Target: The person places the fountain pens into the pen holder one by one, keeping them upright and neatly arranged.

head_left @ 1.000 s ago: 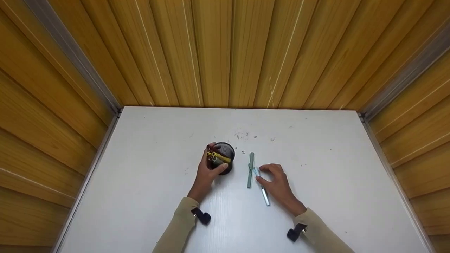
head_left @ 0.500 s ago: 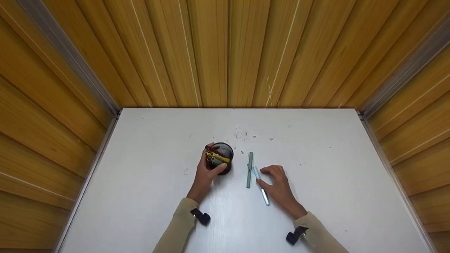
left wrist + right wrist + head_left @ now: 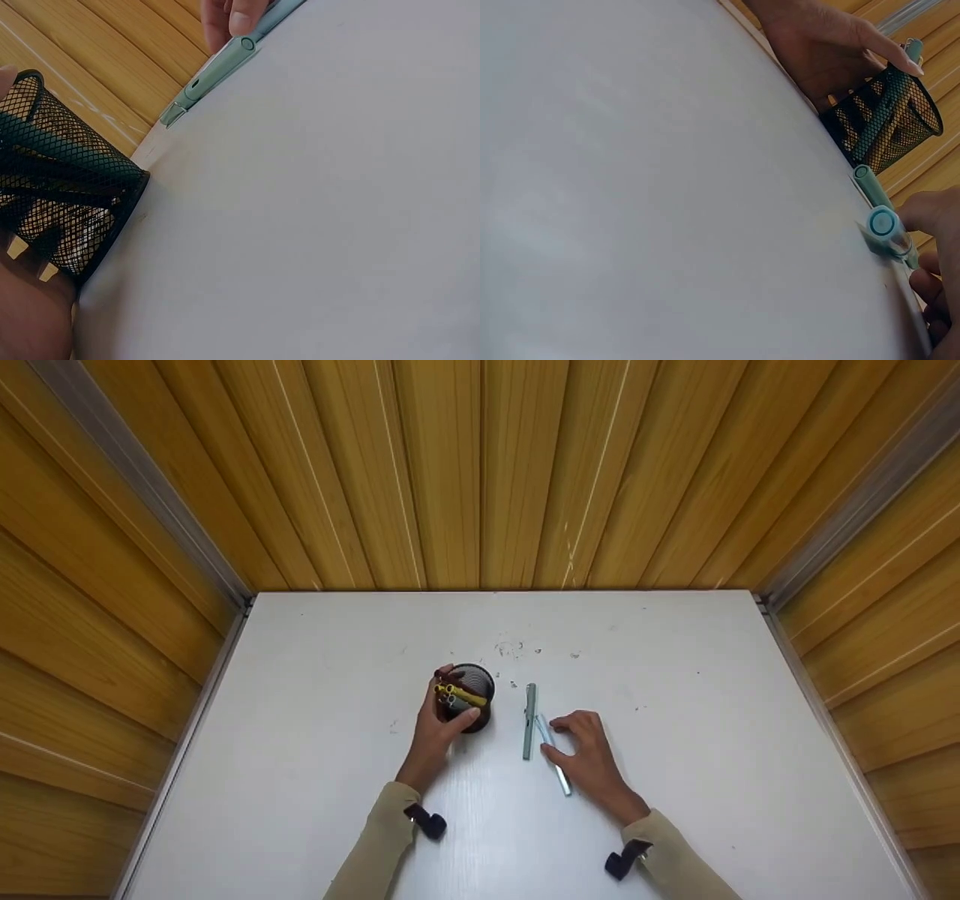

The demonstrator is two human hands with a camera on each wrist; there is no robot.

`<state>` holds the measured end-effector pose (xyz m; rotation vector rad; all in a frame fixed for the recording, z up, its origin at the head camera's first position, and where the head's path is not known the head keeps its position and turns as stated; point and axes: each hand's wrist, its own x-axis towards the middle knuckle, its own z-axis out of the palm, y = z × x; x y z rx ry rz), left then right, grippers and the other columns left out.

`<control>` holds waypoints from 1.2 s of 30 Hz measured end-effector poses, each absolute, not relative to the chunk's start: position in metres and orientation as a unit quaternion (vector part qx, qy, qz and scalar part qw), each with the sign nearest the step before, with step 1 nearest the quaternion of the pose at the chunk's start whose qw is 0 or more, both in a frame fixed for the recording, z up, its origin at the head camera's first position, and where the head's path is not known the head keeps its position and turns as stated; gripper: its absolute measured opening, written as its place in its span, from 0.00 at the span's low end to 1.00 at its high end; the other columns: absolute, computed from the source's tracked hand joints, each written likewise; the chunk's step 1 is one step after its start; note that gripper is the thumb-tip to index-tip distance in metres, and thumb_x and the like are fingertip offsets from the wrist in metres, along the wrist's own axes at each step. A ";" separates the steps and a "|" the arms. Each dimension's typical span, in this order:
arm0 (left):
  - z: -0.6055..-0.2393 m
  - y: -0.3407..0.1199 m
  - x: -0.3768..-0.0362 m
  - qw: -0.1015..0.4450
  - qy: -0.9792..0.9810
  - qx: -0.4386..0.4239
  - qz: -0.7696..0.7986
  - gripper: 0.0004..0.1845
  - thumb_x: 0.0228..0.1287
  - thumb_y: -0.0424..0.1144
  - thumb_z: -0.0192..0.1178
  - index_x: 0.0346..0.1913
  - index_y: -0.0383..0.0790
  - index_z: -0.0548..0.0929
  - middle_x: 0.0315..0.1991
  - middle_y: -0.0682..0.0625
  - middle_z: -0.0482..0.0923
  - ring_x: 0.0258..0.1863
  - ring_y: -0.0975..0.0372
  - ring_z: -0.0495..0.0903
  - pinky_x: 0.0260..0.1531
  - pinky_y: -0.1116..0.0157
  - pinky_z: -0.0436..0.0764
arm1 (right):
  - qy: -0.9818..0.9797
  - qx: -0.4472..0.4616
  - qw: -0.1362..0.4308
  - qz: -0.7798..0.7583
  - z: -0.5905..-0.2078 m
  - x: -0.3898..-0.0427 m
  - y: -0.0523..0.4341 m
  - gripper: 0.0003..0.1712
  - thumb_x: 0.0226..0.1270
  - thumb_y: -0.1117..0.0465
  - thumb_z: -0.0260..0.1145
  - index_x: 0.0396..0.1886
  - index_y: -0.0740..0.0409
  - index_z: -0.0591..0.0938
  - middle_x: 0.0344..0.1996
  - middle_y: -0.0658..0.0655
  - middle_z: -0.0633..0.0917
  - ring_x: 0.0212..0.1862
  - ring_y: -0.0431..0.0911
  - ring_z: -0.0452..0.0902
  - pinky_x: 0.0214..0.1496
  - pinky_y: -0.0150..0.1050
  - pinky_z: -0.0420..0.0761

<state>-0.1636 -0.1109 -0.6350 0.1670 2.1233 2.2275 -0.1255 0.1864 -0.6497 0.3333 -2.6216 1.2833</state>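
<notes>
My left hand (image 3: pixel 435 731) grips a black mesh pen holder (image 3: pixel 480 720) standing on the white table, with the thumb over its rim. Yellow, dark red and grey-green pens (image 3: pixel 469 695) lean inside it. To the right of the holder lies a green pen (image 3: pixel 529 724) with a metal clip, seen also in the left wrist view. A light-blue pen (image 3: pixel 562 780) slants beside it, its upper end close to the green pen's middle. My right hand (image 3: pixel 594 757) pinches this light-blue pen between thumb and fingers; in the right wrist view its round end (image 3: pixel 883 221) faces the camera.
The white table (image 3: pixel 337 660) has small dark marks (image 3: pixel 510 649) behind the holder. Yellow wood-grain panels (image 3: pixel 450 472) rise at the back and both sides, with metal posts at the corners. A small black device (image 3: pixel 427 821) sits on each sleeved wrist.
The whole head view has shifted slightly to the left. Both hands, the holder and the pens keep nearly the same places relative to one another.
</notes>
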 end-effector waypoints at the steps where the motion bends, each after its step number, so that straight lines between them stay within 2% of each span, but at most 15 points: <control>1: -0.635 -0.111 -0.163 0.030 0.688 0.054 0.723 0.47 0.71 0.46 0.76 0.86 0.68 0.62 0.78 0.46 0.69 0.75 0.52 0.73 0.76 0.50 0.71 | -0.889 0.114 0.105 0.431 -0.650 -0.126 0.186 0.23 0.60 0.64 0.87 0.53 0.56 0.88 0.47 0.48 0.84 0.59 0.45 0.72 0.64 0.37 0.73; 7: -0.637 -0.112 -0.163 0.026 0.688 0.055 0.723 0.47 0.71 0.45 0.76 0.87 0.63 0.61 0.78 0.45 0.69 0.75 0.51 0.72 0.76 0.49 0.70 | -0.892 0.111 0.128 0.419 -0.652 -0.125 0.183 0.20 0.58 0.68 0.86 0.49 0.56 0.89 0.45 0.49 0.85 0.56 0.47 0.74 0.60 0.39 0.77; 11: -0.638 -0.112 -0.164 0.023 0.693 0.061 0.718 0.47 0.71 0.46 0.76 0.87 0.64 0.61 0.78 0.45 0.69 0.75 0.51 0.73 0.76 0.49 0.71 | -0.892 0.098 0.133 0.421 -0.652 -0.125 0.183 0.18 0.59 0.71 0.85 0.47 0.57 0.89 0.43 0.50 0.85 0.55 0.48 0.75 0.59 0.40 0.77; 15: -0.636 -0.112 -0.165 0.020 0.691 0.062 0.720 0.47 0.71 0.46 0.76 0.86 0.67 0.62 0.78 0.46 0.69 0.74 0.51 0.73 0.75 0.49 0.71 | -0.891 0.085 0.130 0.426 -0.651 -0.125 0.182 0.17 0.60 0.70 0.84 0.47 0.56 0.90 0.42 0.50 0.84 0.55 0.48 0.74 0.58 0.40 0.76; 23: -0.634 -0.111 -0.164 0.033 0.690 0.054 0.721 0.48 0.72 0.46 0.75 0.88 0.61 0.60 0.78 0.44 0.68 0.75 0.50 0.72 0.75 0.49 0.71 | -0.889 0.081 0.144 0.428 -0.650 -0.124 0.182 0.16 0.59 0.70 0.85 0.44 0.57 0.89 0.40 0.52 0.84 0.53 0.48 0.74 0.55 0.39 0.75; 28: -0.634 -0.111 -0.164 0.027 0.699 0.060 0.712 0.48 0.72 0.46 0.75 0.87 0.62 0.60 0.78 0.46 0.69 0.75 0.52 0.72 0.75 0.50 0.72 | -0.894 0.080 0.149 0.416 -0.651 -0.124 0.182 0.15 0.59 0.69 0.85 0.42 0.57 0.88 0.38 0.52 0.83 0.52 0.48 0.74 0.53 0.40 0.75; 36: -0.632 -0.112 -0.162 0.022 0.698 0.070 0.712 0.48 0.72 0.45 0.75 0.88 0.60 0.59 0.79 0.46 0.68 0.75 0.52 0.72 0.75 0.50 0.72 | -0.890 0.067 0.146 0.426 -0.651 -0.124 0.183 0.13 0.62 0.70 0.83 0.43 0.57 0.89 0.39 0.50 0.85 0.52 0.48 0.75 0.55 0.40 0.75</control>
